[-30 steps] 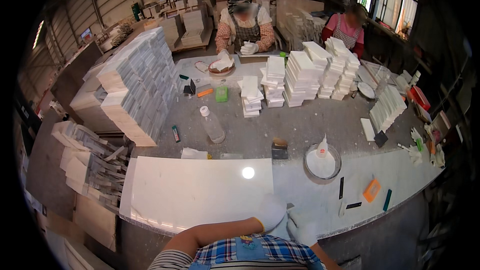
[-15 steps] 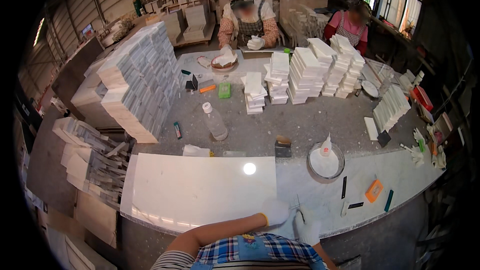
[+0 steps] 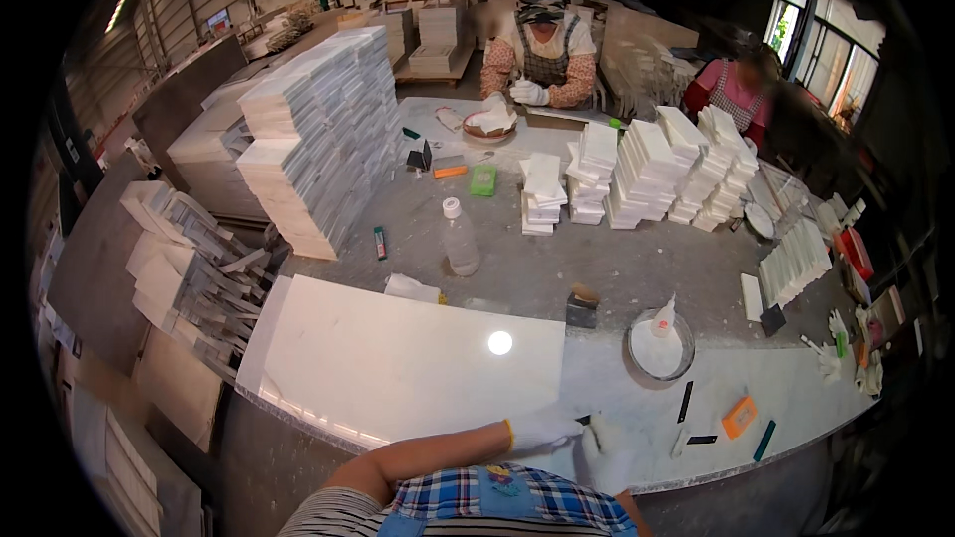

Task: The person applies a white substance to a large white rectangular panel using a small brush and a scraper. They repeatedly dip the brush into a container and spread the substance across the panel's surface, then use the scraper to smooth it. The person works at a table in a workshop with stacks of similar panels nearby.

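Observation:
Both my hands wear white gloves and meet low over the right part of the pale slab worktop [image 3: 527, 386]. My left hand [image 3: 542, 433] reaches in from the left, its fingers closed near a small dark piece [image 3: 584, 420] too small to name. Close beside it, my right hand [image 3: 603, 449] is bent with its fingers together; what it holds, if anything, blends into the white slab. To the right lie a black flat strip [image 3: 685, 402], a second black strip [image 3: 702, 440], an orange box [image 3: 739, 418] and a dark green stick [image 3: 764, 441].
A round bowl [image 3: 661, 346] of white powder holds a white squeeze bottle [image 3: 664, 318]. Beyond stand a clear bottle [image 3: 461, 239], a tall tile stack [image 3: 323, 129] and shorter white stacks [image 3: 642, 169]. Two people work across the table; one has gloved hands [image 3: 528, 92] together.
The view has shifted, so the scene sits further right in it. My hands stay close together; the left has slid slightly back left. The far person's hands have come together.

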Demonstrator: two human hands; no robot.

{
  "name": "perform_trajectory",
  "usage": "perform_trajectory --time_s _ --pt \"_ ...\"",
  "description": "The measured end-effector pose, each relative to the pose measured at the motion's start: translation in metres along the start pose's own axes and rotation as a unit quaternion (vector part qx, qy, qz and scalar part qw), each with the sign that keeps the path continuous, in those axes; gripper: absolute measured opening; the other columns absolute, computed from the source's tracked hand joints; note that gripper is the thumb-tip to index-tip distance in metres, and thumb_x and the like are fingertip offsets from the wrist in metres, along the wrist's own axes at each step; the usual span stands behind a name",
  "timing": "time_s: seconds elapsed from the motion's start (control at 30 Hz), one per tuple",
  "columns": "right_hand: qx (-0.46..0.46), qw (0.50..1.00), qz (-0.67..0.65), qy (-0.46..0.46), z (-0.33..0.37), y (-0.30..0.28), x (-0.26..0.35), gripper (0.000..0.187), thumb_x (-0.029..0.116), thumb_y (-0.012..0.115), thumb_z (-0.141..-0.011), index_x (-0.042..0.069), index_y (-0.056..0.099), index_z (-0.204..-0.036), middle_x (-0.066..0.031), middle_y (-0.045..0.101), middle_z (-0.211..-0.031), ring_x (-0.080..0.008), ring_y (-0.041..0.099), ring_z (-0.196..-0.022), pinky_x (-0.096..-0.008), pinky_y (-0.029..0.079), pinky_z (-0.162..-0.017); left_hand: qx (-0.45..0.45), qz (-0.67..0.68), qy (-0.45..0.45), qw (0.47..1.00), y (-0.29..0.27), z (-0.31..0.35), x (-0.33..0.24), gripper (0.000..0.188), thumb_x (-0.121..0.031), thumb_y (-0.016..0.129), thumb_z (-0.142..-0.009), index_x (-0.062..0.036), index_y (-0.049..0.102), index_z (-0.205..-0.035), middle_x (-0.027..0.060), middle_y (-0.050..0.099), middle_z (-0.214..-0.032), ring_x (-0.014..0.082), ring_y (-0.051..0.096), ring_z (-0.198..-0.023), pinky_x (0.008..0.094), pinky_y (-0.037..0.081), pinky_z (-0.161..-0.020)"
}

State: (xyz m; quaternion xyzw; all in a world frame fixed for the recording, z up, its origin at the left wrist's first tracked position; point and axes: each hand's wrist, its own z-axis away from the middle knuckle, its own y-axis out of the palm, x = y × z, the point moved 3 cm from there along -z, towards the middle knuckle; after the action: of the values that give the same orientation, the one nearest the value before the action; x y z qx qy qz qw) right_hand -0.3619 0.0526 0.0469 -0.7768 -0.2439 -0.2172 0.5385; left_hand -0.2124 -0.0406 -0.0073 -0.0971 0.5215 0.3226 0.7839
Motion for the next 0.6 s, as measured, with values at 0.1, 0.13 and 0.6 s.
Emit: perform_trajectory --time_s 0.1,0.13,0.6 --pt "-0.027 0.999 0.005 0.042 0.016 0.013 -0.05 0.028 0.015 0.072 -0.094 0.002 0.077 -0.119 -0.0199 0.071 -0.091 -0.04 0.069 -0.087 -0.0479 0.056 -0.077 -0.036 0.082 0.002 0.996 0.01 0.026 -0.018 0.028 -0.027 0.063 -0.099 -0.0019 0.073 -0.093 0.0046 0.064 -0.072 0.0155 0.051 -0.058 0.0333 0.04 -0.054" --pt "-0.047 0.998 0.012 0.048 0.013 0.008 -0.055 0.028 0.015 0.072 -0.094 0.002 0.077 -0.119 -0.0198 0.071 -0.091 -0.0394 0.069 -0.088 -0.0477 0.056 -0.077 -0.052 0.082 0.014 0.995 0.01 0.024 -0.026 0.029 -0.028 0.063 -0.097 -0.0005 0.072 -0.092 0.0052 0.064 -0.067 0.0156 0.049 -0.052 0.0331 0.037 -0.049" --pt "-0.024 0.999 0.025 0.021 -0.003 0.006 -0.034 0.029 0.014 0.073 -0.094 0.004 0.077 -0.121 -0.0167 0.075 -0.099 -0.0366 0.071 -0.091 -0.0454 0.057 -0.08 -0.047 -0.089 -0.015 0.995 -0.002 0.046 -0.046 0.032 -0.025 0.062 -0.099 0.0025 0.077 -0.096 0.0145 0.074 -0.091 0.0236 0.066 -0.078 0.038 0.053 -0.076"
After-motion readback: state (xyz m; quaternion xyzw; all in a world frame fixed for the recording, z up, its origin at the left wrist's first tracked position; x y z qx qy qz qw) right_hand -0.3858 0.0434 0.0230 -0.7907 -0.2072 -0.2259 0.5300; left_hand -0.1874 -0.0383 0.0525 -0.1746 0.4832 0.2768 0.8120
